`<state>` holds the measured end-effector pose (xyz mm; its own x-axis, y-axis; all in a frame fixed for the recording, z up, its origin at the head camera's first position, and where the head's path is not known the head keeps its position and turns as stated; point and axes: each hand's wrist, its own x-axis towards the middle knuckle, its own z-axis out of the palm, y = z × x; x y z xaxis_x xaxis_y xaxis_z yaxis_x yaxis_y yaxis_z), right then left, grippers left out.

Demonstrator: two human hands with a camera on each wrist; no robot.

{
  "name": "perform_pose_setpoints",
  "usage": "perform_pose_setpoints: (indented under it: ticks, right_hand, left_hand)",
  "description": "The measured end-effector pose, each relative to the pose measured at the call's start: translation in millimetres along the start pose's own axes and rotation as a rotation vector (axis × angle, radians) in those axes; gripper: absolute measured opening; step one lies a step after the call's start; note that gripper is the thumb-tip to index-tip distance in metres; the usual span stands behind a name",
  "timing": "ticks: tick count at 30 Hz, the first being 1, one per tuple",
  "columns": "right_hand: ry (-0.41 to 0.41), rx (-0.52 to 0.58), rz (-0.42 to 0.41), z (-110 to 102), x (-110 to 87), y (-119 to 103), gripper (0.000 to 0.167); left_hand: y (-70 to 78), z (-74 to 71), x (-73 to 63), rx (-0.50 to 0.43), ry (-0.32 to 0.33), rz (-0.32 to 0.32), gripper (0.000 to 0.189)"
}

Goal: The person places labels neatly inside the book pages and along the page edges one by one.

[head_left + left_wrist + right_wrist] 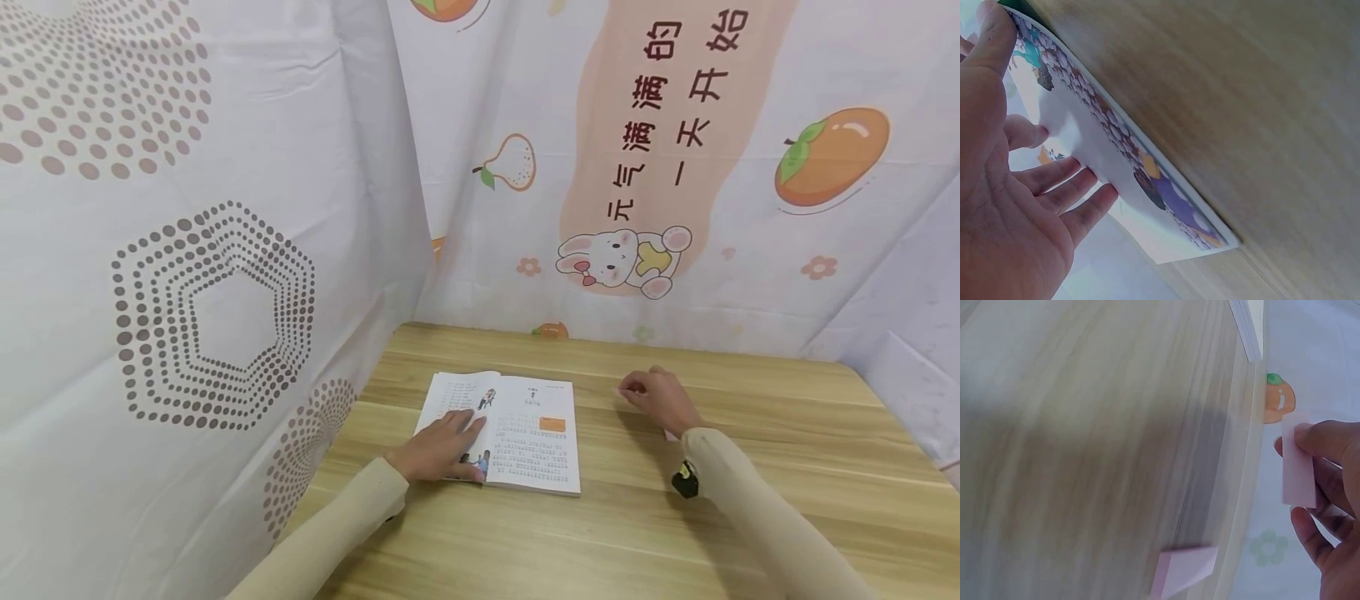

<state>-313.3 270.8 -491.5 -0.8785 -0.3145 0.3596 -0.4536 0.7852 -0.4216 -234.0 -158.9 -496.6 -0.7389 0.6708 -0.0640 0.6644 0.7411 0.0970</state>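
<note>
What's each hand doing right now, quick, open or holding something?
Left hand: open, resting on the open book.
Right hand: closed, pinching a pink paper slip.

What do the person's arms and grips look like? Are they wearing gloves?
No gloves! The left grip and right grip are bare hands. The left sleeve and right sleeve are long, plain and cream. A small black thing with a yellowish mark shows by the right one.

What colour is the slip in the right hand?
The slip is pale pink, clearest in the right wrist view.
</note>
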Motion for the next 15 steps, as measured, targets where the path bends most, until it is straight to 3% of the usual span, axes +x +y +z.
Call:
perform_pose_setpoints:
  ticks: [8, 15]
  right_hand:
    - [-0.034, -0.018, -0.006, 12.6, 12.7, -5.8, 0.006]
    - [-0.055, -0.014, -0.065, 20.7, 22.5, -17.8, 0.007]
  left_hand:
    - [-1.6, 0.7, 0.2, 0.010, 0.000, 0.003, 0.098]
    - [-2.6, 3.5, 1.1, 0.012, -0.003, -0.008, 0.101]
